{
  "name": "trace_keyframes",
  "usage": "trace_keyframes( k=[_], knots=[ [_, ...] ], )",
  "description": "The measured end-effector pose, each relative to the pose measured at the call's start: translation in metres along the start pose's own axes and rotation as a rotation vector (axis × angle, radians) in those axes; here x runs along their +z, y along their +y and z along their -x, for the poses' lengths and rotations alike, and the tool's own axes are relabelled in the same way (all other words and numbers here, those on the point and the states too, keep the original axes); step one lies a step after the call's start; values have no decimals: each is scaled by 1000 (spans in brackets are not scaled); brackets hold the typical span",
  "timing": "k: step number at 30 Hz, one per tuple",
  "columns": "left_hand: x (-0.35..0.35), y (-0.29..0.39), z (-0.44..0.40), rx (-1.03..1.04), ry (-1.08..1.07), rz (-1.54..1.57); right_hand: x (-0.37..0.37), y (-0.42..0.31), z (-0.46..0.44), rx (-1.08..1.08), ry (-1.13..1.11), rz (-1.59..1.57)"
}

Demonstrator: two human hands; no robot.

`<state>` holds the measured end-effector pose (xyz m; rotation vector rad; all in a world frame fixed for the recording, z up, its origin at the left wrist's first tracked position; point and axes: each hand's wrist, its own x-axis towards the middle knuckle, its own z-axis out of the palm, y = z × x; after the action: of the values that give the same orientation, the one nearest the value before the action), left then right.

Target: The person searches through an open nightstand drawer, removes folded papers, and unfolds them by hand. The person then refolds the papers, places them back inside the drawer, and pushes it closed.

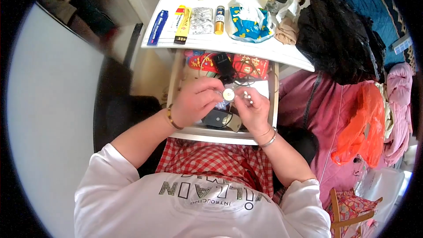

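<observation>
Over the open drawer point(220, 133), both my hands meet at a small round whitish disc point(228, 94) with a dark dot in its middle. My left hand point(198, 102), wearing a beaded bracelet, is closed with its fingertips at the disc's left side. My right hand point(254, 112), with a metal bracelet, is closed too; its thumb is near the disc. Several thin white-tipped sticks point(247, 98), looking like cotton swabs, poke out between its fingers. Something clear and shiny shows by the left fingertips, too small to name. Below lies a dark grey device point(218, 118).
The drawer also holds a black adapter point(224, 64) with cables and red packets point(252, 66). On the white tabletop point(202, 43) are a blue packet point(157, 27), a yellow box point(182, 24), a small bottle point(219, 20) and a tissue pack point(250, 23). Bags point(339, 35) hang over the right side.
</observation>
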<state>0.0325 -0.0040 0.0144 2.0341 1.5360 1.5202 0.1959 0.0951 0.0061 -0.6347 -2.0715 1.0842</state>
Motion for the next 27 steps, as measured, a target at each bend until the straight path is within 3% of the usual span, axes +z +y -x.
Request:
trace_keyframes(
  k=[5,13,15,16,18,20,27],
  knots=[
    [4,4,0,-15,1,-152,2,3,0,18,-37,-64],
    [8,3,1,-177,-8,-59,2,-3,-1,51,-84,-18],
    [7,3,1,-191,-17,-37,5,2,0,103,-75,-192],
    [7,3,0,-305,13,114,4,2,-1,102,-77,-193],
    [6,2,1,-417,46,265,0,2,-3,338,-200,-220],
    [6,-3,2,-799,-1,585,1,6,-4,397,-217,-294],
    [3,-14,-1,-1022,-65,843,-2,12,-8,630,-291,-469]
  ],
)
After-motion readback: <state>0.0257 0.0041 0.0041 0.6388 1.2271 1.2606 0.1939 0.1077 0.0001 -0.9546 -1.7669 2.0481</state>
